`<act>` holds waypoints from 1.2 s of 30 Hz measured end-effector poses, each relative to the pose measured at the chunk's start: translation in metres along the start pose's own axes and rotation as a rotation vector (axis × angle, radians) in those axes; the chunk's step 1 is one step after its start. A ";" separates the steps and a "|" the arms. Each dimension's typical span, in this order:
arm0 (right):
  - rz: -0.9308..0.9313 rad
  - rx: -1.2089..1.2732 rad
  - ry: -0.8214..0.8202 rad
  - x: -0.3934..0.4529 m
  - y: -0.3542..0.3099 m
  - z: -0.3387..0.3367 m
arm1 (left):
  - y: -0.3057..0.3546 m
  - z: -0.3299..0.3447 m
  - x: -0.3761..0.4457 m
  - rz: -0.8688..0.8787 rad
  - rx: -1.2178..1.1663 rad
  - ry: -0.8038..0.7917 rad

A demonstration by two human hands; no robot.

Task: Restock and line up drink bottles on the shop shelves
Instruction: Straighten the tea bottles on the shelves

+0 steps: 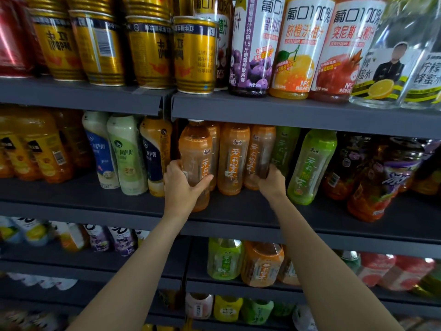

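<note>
Our left hand (181, 187) grips the front orange tea bottle (196, 163) on the middle shelf (238, 206); our right hand (272, 181) clasps another orange bottle (259, 156) two places along, beside the green bottle (310, 166).

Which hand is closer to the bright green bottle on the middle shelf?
The right hand. It holds an orange bottle just left of the green bottle. The left hand grips another orange bottle farther left, two bottles beyond.
</note>
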State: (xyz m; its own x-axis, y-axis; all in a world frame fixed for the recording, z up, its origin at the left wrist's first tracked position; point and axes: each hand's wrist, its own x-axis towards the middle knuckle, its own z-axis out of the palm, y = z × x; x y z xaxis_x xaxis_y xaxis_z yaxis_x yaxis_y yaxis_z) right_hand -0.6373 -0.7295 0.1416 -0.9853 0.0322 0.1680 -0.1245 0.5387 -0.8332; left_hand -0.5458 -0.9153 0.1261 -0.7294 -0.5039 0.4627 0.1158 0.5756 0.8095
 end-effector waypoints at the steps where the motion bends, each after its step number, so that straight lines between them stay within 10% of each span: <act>1: 0.013 0.008 -0.019 0.003 -0.001 0.000 | 0.000 0.000 0.000 0.001 0.001 -0.001; 7: 0.060 0.059 -0.220 0.022 -0.004 -0.007 | 0.000 -0.001 0.000 -0.021 -0.004 -0.015; 36: 0.035 -0.184 0.246 -0.026 -0.004 -0.004 | 0.006 -0.006 -0.001 -0.003 0.040 -0.020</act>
State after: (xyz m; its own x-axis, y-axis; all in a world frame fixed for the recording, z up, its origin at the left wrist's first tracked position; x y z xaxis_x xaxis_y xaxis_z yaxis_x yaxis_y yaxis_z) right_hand -0.6105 -0.7294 0.1424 -0.9279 0.2443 0.2817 -0.0452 0.6762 -0.7353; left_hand -0.5405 -0.9151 0.1322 -0.7428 -0.4933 0.4527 0.0870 0.5992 0.7958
